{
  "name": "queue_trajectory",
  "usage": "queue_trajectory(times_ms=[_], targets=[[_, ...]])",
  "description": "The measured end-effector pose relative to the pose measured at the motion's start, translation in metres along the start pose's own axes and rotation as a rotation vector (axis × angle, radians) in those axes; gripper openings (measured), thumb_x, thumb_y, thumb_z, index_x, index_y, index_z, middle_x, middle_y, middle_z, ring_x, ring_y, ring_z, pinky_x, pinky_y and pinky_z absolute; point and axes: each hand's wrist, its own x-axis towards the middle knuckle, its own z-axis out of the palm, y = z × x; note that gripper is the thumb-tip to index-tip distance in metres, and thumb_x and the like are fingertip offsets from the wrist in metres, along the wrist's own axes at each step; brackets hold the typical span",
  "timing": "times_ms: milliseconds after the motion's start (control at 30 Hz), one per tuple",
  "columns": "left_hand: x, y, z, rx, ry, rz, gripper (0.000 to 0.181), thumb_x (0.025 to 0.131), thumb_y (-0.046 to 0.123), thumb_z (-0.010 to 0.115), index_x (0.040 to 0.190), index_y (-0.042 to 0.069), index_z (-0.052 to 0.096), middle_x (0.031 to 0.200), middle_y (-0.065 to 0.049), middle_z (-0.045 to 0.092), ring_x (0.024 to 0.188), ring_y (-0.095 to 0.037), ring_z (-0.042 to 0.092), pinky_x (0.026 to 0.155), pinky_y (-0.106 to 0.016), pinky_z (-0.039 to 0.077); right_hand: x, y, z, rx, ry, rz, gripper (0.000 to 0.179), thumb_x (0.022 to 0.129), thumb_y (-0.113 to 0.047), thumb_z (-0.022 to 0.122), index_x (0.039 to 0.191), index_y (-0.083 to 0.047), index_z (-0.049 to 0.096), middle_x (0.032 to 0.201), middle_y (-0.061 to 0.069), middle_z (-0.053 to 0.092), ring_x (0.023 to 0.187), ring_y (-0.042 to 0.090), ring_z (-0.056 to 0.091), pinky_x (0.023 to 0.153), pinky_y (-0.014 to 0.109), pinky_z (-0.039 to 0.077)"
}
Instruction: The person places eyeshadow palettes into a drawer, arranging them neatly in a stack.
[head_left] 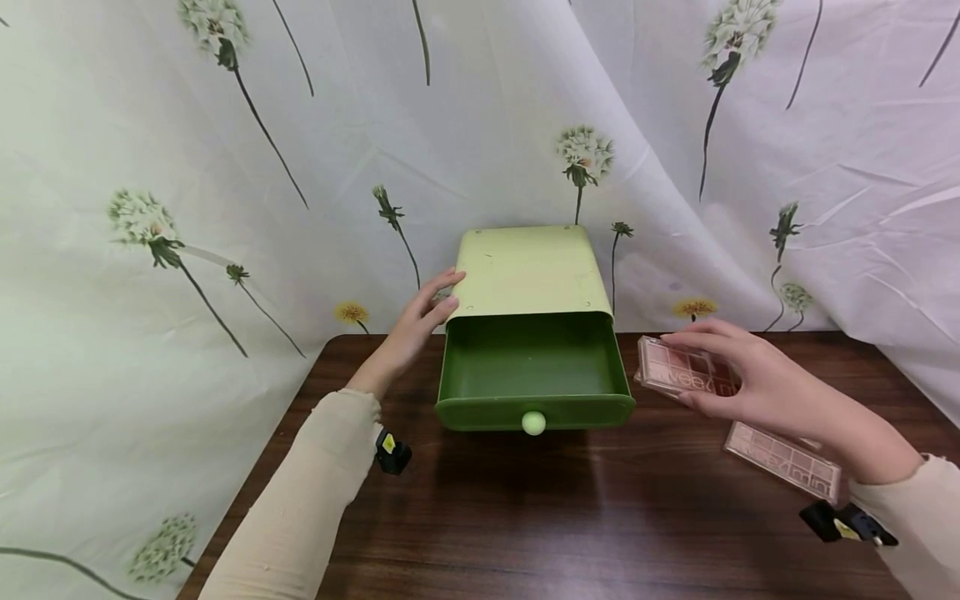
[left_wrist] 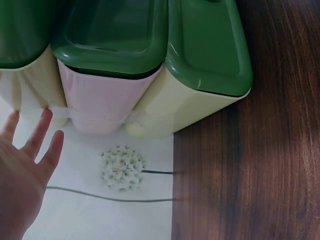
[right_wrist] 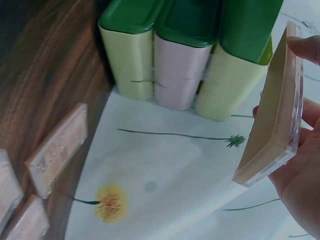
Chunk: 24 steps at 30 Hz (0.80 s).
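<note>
A pale green desktop drawer unit (head_left: 532, 271) stands against the curtain, its top dark green drawer (head_left: 536, 358) pulled out, with bare floor showing inside. My left hand (head_left: 408, 333) rests its fingertips on the unit's left side, fingers extended; the left wrist view shows this hand (left_wrist: 27, 170) spread beside the topmost tier. To the right of the drawer, my right hand (head_left: 738, 375) pinches an eyeshadow palette (head_left: 678, 367) between thumb and fingers. Seen edge-on in the right wrist view, the held palette (right_wrist: 272, 110) is a flat beige case with a clear lid.
Another eyeshadow palette (head_left: 783, 462) lies on the dark wooden table (head_left: 600, 533) below my right hand. The right wrist view shows several palettes (right_wrist: 57, 152) lying there. A pink middle tier (left_wrist: 100, 100) shows under the top one. The dandelion-print curtain (head_left: 487, 108) hangs behind.
</note>
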Motion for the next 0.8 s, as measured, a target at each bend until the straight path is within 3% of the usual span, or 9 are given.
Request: queue_trajectory(times_ms=[267, 800], targets=[[0.0, 0.001, 0.0, -0.01, -0.002, 0.01, 0.048, 0.106, 0.026, 0.045, 0.152, 0.015, 0.04, 0.162, 0.004, 0.021, 0.138, -0.03, 0.035, 0.109, -0.052, 0.031, 0.02, -0.016, -0.005, -0.007, 0.003, -0.082, 0.067, 0.072, -0.006, 0.086, 0.135, -0.009, 0.061, 0.124, -0.007, 0.057, 0.092, 0.004, 0.05, 0.078, 0.02, 0.04], [0.0, -0.001, 0.0, -0.007, -0.01, 0.006, 0.047, 0.106, 0.025, 0.043, 0.152, 0.016, 0.04, 0.163, 0.001, 0.019, 0.141, -0.029, 0.032, 0.11, -0.053, 0.03, 0.054, -0.042, -0.003, 0.031, -0.003, -0.169, 0.057, 0.077, -0.01, 0.085, 0.13, -0.008, 0.066, 0.124, -0.001, 0.061, 0.105, 0.011, 0.054, 0.084, 0.021, 0.043]])
